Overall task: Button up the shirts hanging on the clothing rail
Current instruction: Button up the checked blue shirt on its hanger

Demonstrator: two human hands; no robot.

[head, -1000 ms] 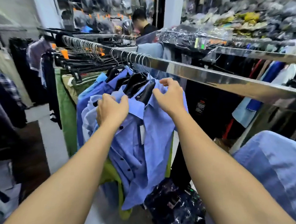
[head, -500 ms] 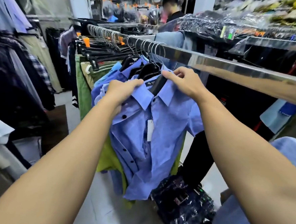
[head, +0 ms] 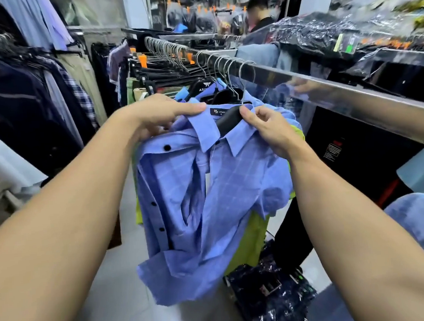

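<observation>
Shirt (head: 216, 197) hangs vertical, open | left hand (head: 152, 116), right hand (head: 266, 126) pinch collar

Clothing shop, crowded garment rails (head: 300, 79), hangers (head: 165, 50), bagged stock (head: 271, 299)

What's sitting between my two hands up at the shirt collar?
In the head view, between left hand and right hand: the blue shirt's open collar and black hanger.
</observation>
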